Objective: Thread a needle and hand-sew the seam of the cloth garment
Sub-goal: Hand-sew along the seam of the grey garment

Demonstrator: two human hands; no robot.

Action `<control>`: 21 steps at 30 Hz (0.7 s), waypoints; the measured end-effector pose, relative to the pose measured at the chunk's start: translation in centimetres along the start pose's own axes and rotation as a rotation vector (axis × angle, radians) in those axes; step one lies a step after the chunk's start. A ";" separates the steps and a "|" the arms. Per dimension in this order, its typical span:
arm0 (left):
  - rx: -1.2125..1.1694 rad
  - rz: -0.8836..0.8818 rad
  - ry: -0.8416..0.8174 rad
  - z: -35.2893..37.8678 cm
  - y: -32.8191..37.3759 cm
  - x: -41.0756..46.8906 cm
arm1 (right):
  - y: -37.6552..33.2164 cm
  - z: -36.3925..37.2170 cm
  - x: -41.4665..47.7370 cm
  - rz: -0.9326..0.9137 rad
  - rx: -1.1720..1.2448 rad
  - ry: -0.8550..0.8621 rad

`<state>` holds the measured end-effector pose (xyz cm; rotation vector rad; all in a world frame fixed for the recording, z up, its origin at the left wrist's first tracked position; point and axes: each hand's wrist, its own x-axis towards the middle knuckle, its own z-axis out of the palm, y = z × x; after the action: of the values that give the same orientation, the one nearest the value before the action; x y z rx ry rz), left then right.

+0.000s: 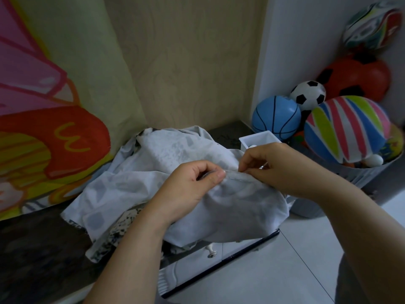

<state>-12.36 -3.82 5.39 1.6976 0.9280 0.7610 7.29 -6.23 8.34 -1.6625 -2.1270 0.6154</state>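
Observation:
A pale grey-white patterned cloth garment lies bunched on a dark countertop. My left hand pinches a fold of the cloth along its seam, thumb and fingers closed on the fabric. My right hand is just to the right of it, thumb and forefinger pinched together at the seam. A thin needle lies along the seam between the two hands; it is too fine to see clearly. No thread can be made out.
A small white box stands behind my right hand. A bin of balls sits at the right: a blue ball, a striped ball, a black-and-white ball. A colourful curtain hangs at the left. A white drawer knob is below the counter.

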 end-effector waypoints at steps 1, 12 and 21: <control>0.003 -0.002 0.001 0.0 0.0 0.0 | 0.0 0.0 0.0 -0.004 -0.006 -0.003; -0.137 -0.094 -0.045 -0.1 0.3 -0.3 | -0.4 0.0 0.0 -0.047 -0.006 -0.012; -0.298 -0.176 -0.090 0.0 0.8 -0.6 | -0.9 -0.1 -0.1 -0.078 0.041 0.032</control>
<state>-12.48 -4.46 6.08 1.3602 0.8428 0.6635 6.64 -6.47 8.96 -1.5498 -2.1308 0.6006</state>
